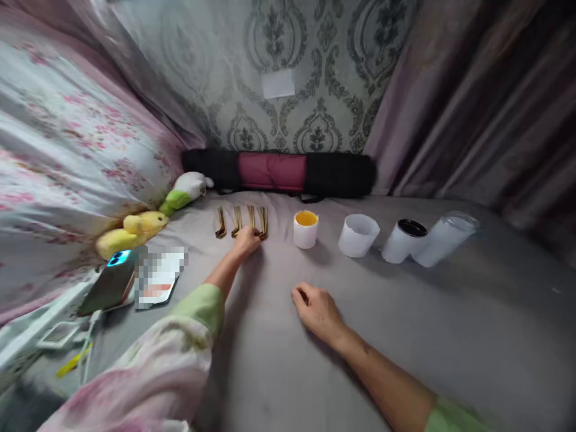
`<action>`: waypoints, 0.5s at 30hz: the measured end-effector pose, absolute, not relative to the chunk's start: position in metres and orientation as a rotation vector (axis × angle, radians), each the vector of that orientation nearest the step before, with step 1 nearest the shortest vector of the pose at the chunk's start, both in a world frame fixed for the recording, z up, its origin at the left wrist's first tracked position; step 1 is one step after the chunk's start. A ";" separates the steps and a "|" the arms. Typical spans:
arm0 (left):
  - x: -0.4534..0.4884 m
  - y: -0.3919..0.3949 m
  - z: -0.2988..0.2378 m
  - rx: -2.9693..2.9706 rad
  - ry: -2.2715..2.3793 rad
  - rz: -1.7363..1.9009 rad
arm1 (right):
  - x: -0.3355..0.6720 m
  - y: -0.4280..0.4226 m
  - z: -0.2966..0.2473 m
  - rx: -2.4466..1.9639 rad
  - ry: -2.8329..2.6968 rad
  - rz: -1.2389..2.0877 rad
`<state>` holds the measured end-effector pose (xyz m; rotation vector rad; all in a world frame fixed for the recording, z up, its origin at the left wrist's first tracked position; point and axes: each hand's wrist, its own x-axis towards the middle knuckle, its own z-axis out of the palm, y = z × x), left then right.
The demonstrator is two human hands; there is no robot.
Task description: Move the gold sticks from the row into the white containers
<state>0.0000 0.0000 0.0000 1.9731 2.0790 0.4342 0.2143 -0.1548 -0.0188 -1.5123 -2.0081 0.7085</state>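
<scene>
Several slim gold-coloured bundles of thin strips point(220, 223), each bent at its near end, lie in a row on the grey sheet; their exact kind cannot be made out. My left hand point(246, 241) is at the near end of the bundles on the right of this row, its fingertips closed on one gold bundle point(252, 216) and partly hiding it. To the right stands a white cup with a yellow inside point(305, 234). My right hand point(320, 309) rests on the sheet nearer to me, fingers curled in a loose fist with nothing visible in it.
Farther right are a white cup point(357, 237), a white cup with a dark inside point(400, 243) and a tilted clear-rimmed white container point(443, 240). A black and maroon roll point(272, 171) lies along the wall. Plush toys point(135, 231) and a phone point(108, 282) are at left.
</scene>
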 end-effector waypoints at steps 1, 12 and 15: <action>0.000 0.000 0.000 1.966 2.084 0.439 | 0.214 -0.154 -0.019 -1.517 -2.008 0.706; -0.003 0.000 -0.001 1.810 2.129 0.632 | 0.214 -0.152 -0.024 -1.508 -2.002 0.696; -0.003 -0.001 0.002 1.745 2.121 0.719 | 0.214 -0.152 -0.023 -1.507 -2.002 0.693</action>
